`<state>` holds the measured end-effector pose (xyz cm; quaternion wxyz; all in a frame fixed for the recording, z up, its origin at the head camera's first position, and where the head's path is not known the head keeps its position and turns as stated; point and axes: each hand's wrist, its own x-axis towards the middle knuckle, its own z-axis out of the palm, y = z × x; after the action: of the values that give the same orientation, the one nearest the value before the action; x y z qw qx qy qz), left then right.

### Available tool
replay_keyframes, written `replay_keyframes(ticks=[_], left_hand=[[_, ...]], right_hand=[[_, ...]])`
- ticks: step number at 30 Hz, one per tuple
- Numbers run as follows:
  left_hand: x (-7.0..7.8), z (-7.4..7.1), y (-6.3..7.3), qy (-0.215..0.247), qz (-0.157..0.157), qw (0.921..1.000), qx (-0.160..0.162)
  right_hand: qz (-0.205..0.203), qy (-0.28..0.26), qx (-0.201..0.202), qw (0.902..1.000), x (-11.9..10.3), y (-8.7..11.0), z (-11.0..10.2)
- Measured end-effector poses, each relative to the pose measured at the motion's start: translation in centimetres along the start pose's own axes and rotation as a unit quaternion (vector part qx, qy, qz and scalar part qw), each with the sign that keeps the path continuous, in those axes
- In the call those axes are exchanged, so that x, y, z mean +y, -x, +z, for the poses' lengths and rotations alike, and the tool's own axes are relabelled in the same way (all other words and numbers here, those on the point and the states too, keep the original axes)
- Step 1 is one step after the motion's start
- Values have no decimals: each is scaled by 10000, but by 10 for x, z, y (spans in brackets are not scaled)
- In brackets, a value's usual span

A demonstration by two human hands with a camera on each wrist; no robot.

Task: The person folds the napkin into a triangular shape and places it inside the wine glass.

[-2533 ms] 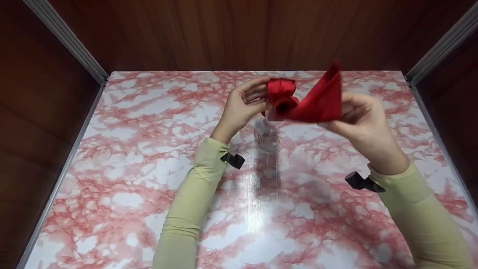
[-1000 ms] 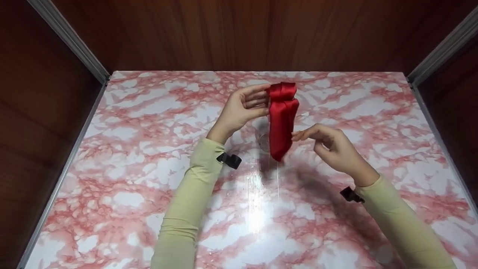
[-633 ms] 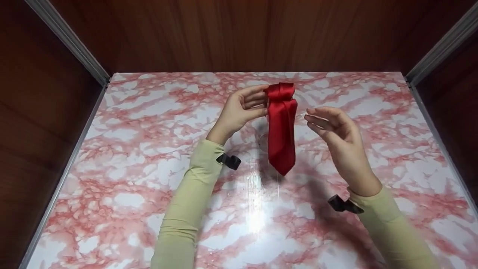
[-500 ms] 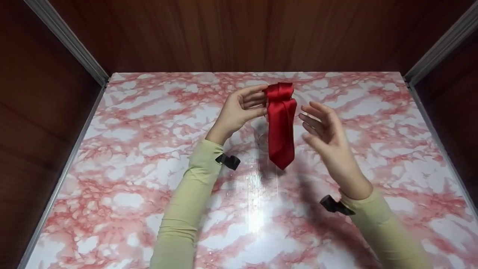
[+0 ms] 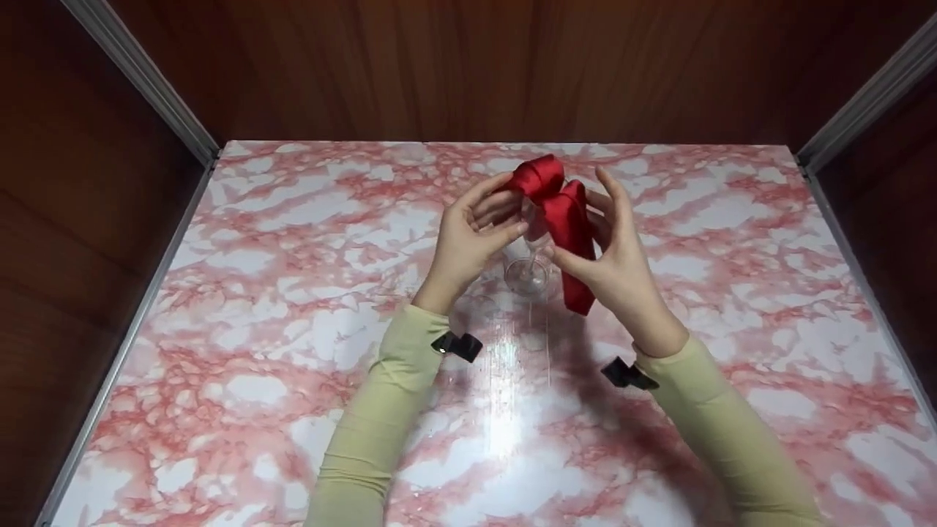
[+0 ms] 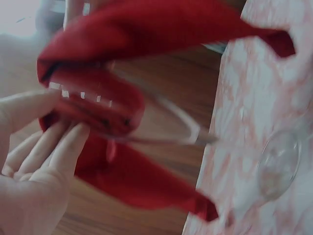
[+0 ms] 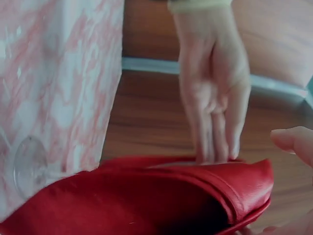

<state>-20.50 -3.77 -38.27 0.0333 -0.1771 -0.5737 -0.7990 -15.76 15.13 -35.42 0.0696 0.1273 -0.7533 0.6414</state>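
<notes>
In the head view, a folded red satin napkin (image 5: pixel 571 219) spills over the rim of a clear stemmed glass, whose round foot (image 5: pixel 526 277) rests on the table. The left wrist view shows the napkin's rolled middle (image 6: pixel 98 98) inside the glass bowl (image 6: pixel 171 117), with two pointed ends draping outside. My left hand (image 5: pixel 468 234) holds the glass near its rim, thumb and fingers around the bowl and napkin edge. My right hand (image 5: pixel 615 256) has its fingers spread behind the right napkin end and its thumb in front, lightly touching. Its fingers are partly hidden.
A red-and-white marbled tabletop (image 5: pixel 249 329) lies under the hands. Dark wooden panels (image 5: pixel 468 66) rise at the back and sides, with metal strips along the corners. A black band device (image 5: pixel 457 345) sits on each wrist.
The right hand spread the right-hand napkin end, then let it drop. It has since moved left to the draped end, which now leans right. The glass foot shows again.
</notes>
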Motion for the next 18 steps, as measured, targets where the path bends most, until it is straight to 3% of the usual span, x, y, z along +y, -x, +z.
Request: replay_keyframes(ticks=[5,10,18], left_hand=[[-2,14,14,-51,361,9989,285],[7,33,27,-85,670,9963,526],[5,54,37,-95,1175,9887,921]], right_hand=[[33,62,147,9999,8,-14,-8],[-48,1,214,9998,13,-25,-13],[-403,-364,155,9984,1,-35,-12]])
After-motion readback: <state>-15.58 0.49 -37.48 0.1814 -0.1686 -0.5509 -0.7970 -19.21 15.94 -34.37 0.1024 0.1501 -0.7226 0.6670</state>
